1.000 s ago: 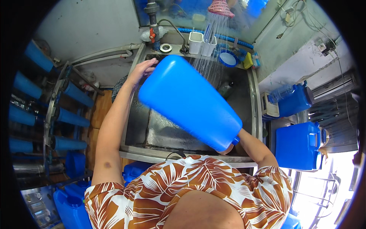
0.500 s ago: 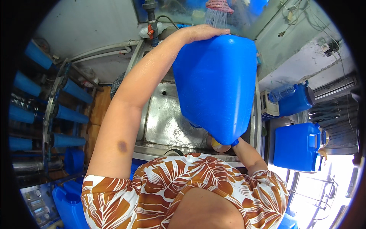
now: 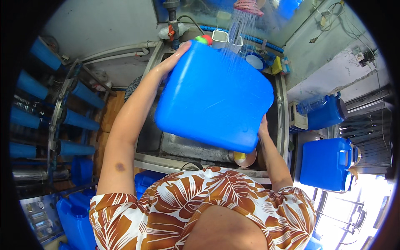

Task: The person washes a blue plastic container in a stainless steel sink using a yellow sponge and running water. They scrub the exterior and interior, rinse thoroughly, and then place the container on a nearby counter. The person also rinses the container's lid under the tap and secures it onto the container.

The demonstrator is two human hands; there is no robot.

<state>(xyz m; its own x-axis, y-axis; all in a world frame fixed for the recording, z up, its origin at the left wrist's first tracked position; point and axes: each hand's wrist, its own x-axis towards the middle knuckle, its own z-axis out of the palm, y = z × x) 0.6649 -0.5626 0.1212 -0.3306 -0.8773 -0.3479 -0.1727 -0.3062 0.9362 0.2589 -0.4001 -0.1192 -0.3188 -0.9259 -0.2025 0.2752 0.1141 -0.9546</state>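
A: Jug (image 3: 212, 98) where?
B: Over sink (image 3: 183, 143), under spray (image 3: 243, 29). Left hand (image 3: 178, 58) grasps its far left corner, right hand (image 3: 263, 127) its right side, fingers part-hidden.
A: Room?
B: Open strip by front rim (image 3: 160, 165), bowl (image 3: 250, 159) there. Right rim (image 3: 283, 110) near.

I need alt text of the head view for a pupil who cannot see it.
A bare left hand and right hand hold opposite sides of a large blue jug above a metal sink. Water sprays from a pink shower head beyond it.
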